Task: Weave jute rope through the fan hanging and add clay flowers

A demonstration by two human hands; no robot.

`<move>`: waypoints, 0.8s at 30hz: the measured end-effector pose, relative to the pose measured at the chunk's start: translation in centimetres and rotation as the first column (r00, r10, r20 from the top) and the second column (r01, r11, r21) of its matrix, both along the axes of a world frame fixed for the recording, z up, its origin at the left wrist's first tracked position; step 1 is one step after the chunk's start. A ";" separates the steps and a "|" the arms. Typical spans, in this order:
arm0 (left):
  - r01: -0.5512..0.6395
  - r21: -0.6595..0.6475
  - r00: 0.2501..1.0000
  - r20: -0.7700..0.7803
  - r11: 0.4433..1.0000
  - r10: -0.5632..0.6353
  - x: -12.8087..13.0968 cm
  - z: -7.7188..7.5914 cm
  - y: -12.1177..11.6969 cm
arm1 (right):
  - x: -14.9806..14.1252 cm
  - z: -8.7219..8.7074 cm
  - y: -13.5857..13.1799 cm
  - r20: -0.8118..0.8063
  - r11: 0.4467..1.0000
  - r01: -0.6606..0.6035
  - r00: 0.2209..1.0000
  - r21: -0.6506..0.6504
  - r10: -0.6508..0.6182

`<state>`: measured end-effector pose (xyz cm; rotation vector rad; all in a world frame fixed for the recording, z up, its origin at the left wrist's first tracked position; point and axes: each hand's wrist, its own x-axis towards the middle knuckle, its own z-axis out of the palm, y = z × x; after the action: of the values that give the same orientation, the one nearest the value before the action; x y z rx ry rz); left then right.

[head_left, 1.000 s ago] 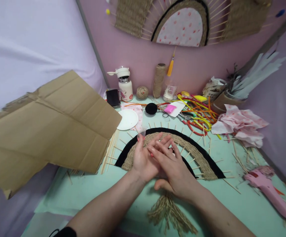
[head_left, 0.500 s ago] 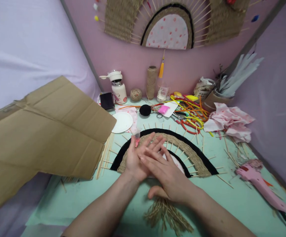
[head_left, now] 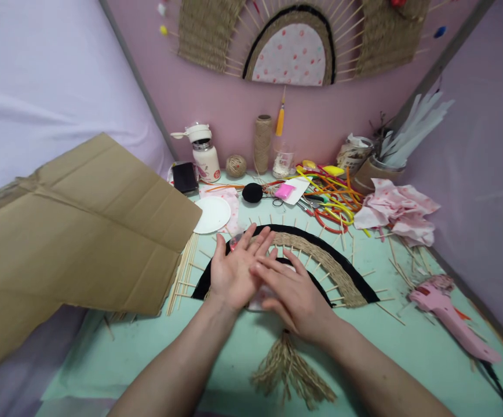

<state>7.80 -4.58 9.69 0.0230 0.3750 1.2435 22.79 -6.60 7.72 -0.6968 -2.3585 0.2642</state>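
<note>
My left hand [head_left: 236,272] is turned palm up with its fingers spread, and no object shows on the palm. The fingertips of my right hand [head_left: 292,292] rest at the edge of that palm, fingers stretched out. Both hands are above a half-round woven piece [head_left: 321,249] of twine, black bands and thin sticks lying on the table. A small clear bag with red bits [head_left: 234,242] shows partly behind my left fingers. Below my right hand lies a frayed twine tassel [head_left: 292,370].
A large cardboard sheet [head_left: 86,231] covers the left side. At right lies a pink glue gun [head_left: 451,315] with its cord. Along the back stand a white bottle [head_left: 207,159], a twine spool [head_left: 262,145], coloured pipe cleaners [head_left: 334,194] and crumpled dotted cloth [head_left: 401,211].
My right hand has slid down and right off my left palm, uncovering more of it. My left hand has shifted slightly left and opened wider. The view has moved a little.
</note>
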 end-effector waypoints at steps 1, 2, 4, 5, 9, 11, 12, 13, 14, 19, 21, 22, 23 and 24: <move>0.005 -0.008 1.000 0.002 1.000 -0.005 0.0 0.1 0.0 | 0.1 0.0 0.1 -0.039 0.999 0.037 0.999 -0.003 -0.037; 0.019 -0.020 1.000 0.002 1.000 -0.019 0.2 0.1 0.0 | 0.1 -0.1 0.2 -0.072 0.997 0.071 0.995 -0.016 -0.072; 0.046 -0.037 0.999 0.001 0.998 -0.046 0.6 0.2 -0.3 | 0.0 -0.1 0.4 -0.120 0.990 0.124 0.984 -0.063 -0.131; 0.054 -0.036 0.999 0.002 0.998 -0.054 0.9 0.2 -0.4 | 0.0 -0.1 0.4 -0.135 0.986 0.141 0.979 -0.090 -0.152; 0.064 -0.013 0.998 0.000 0.998 -0.064 1.2 0.1 -0.7 | -0.5 0.0 0.4 -0.202 0.971 0.165 0.959 -0.172 -0.199; 0.071 -0.004 0.998 -0.002 0.998 -0.071 1.0 0.0 -0.6 | -0.4 0.3 0.4 -0.268 0.963 0.174 0.937 -0.205 -0.226; 0.072 0.001 0.997 0.002 0.997 -0.072 0.9 0.0 -0.6 | -0.2 0.6 0.5 -0.297 0.956 0.191 0.921 -0.221 -0.253; 0.072 0.004 0.997 0.010 0.997 -0.072 0.8 -0.1 -0.6 | 0.1 1.1 0.8 -0.322 0.946 0.222 0.901 -0.236 -0.291; 0.069 0.005 0.997 0.020 0.998 -0.069 0.7 -0.1 -0.5 | 0.6 1.7 1.2 -0.341 0.932 0.262 0.877 -0.252 -0.339; 0.061 0.000 0.997 0.041 0.998 -0.061 0.4 0.1 -0.6 | 3.5 4.7 4.9 -0.404 0.830 0.488 0.725 -0.269 -0.557; 0.060 0.004 0.997 0.041 0.998 -0.060 0.4 0.3 -0.6 | 4.3 4.5 6.6 -0.398 0.811 0.531 0.707 -0.246 -0.584; 0.059 0.004 0.998 0.038 0.998 -0.059 0.4 0.4 -0.6 | 4.6 4.0 7.4 -0.382 0.804 0.543 0.709 -0.242 -0.593; 0.057 0.002 0.998 0.033 0.998 -0.057 0.3 0.4 -0.6 | 4.8 3.3 8.0 -0.362 0.797 0.555 0.711 -0.238 -0.603; 0.053 -0.002 0.998 0.027 0.999 -0.053 0.3 0.5 -0.6 | 5.0 2.5 8.5 -0.331 0.794 0.564 0.722 -0.228 -0.608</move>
<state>8.08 -5.14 10.19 0.0142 0.3506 1.1899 27.75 1.92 10.22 -1.2813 -1.6447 0.2237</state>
